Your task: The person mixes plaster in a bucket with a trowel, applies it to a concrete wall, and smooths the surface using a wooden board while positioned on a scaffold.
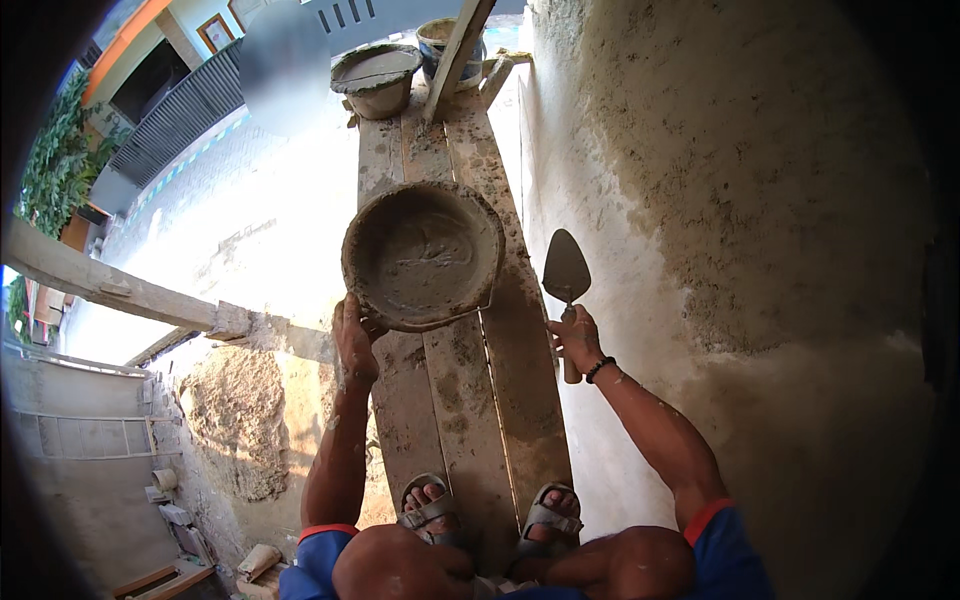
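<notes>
A round mortar basin (352, 258) rests on the plank walkway (455, 390) in front of me. Wet grey mortar (425, 250) coats its inside and lies in the bottom. My left hand (354, 345) grips the basin's near left edge, fingers on the outside and thumb by the rim. To the right of the basin, my right hand (577, 345) is closed round the handle of a pointed trowel (566, 266). The trowel's blade points away from me, beside the wall and apart from the basin.
A partly plastered wall (640, 300) rises close on the right. At the planks' far end stand a mortar-filled bucket (377, 75), a second bucket (437, 40) and a slanting wooden post (460, 55). A wooden beam (110, 278) crosses at left, above a sand heap (237, 420).
</notes>
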The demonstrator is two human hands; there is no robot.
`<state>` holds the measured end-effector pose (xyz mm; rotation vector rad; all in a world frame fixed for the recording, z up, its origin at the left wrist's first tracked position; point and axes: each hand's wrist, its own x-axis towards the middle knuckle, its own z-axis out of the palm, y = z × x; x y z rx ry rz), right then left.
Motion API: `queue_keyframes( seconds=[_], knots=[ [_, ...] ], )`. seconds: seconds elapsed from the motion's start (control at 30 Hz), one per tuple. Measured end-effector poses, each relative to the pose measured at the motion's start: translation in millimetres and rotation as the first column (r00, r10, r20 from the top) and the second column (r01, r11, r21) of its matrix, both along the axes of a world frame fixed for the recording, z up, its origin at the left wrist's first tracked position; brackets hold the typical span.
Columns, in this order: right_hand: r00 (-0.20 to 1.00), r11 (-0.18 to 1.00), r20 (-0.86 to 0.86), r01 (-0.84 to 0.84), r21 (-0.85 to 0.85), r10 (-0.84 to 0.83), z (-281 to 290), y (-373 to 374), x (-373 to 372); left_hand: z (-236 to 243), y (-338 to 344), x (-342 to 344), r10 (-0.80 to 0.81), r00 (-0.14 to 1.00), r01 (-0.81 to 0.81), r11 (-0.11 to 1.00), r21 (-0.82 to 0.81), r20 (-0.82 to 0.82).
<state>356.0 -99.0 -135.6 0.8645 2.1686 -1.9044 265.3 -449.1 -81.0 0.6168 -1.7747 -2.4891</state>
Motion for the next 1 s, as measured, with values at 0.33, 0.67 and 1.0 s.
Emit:
queue_keyframes(
  seconds=[0.33, 0.67, 1.0],
  knots=[
    [0.987, 0.988, 0.139, -0.062, -0.139, 0.082, 10, -9, 84, 12, 18, -9, -0.161, 0.978, 0.173, 0.982, -0.082, 0.129],
    [0.980, 0.972, -0.034, -0.190, 0.139, 0.196, 63, 31, 120, 32, 29, 73, -0.259, 0.947, 0.284, 0.952, -0.117, 0.189],
    [0.769, 0.363, 0.015, -0.318, 0.876, 0.639, 251, 1, 114, 50, -5, 169, -0.514, 0.855, 0.512, 0.814, -0.275, 0.070]
  ],
)
